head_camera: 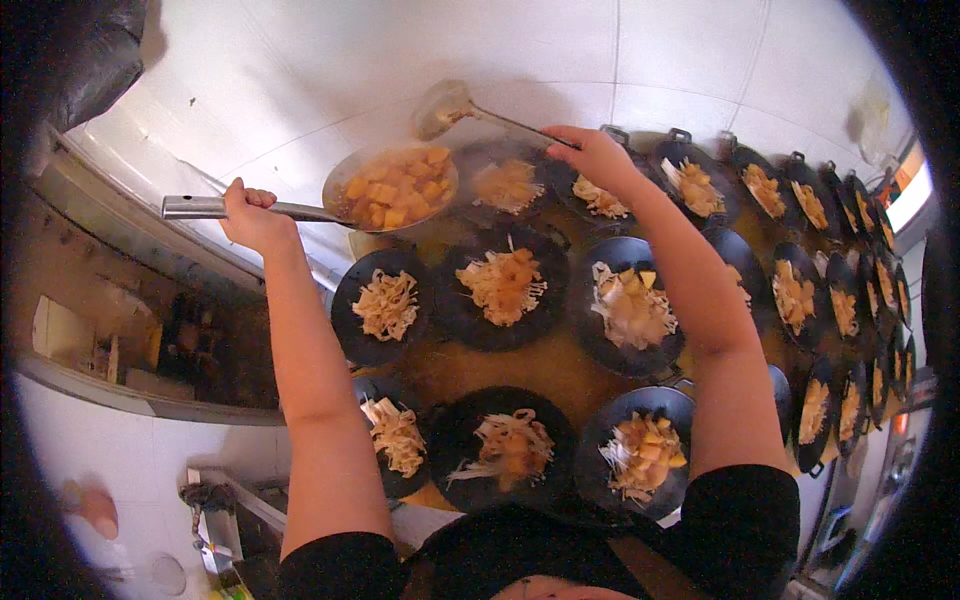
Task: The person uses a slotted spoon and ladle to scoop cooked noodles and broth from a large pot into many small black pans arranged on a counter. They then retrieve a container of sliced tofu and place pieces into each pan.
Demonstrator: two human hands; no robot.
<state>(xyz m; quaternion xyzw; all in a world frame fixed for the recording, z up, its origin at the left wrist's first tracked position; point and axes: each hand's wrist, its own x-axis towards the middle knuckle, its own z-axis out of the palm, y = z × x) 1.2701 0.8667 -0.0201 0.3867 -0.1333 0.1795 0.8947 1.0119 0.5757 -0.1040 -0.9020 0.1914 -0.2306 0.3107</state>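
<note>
My left hand grips the metal handle of a pan filled with steaming orange-yellow chunks in sauce, at the upper left of the black pans. The long handle of a metal ladle is in my right hand; its bowl, smeared with sauce, hangs to the right of and above the pan. Beneath the ladle lies a black pan with pale strands and chunks. Nearer to me, another black pan holds enoki-like mushrooms topped with chunks, while the pan to its left shows only pale strands.
Rows of black pans with similar food stretch right across a brown table. A white tiled wall rises behind them. At left is a counter edge with items below, and a dark bag-like object at the upper left.
</note>
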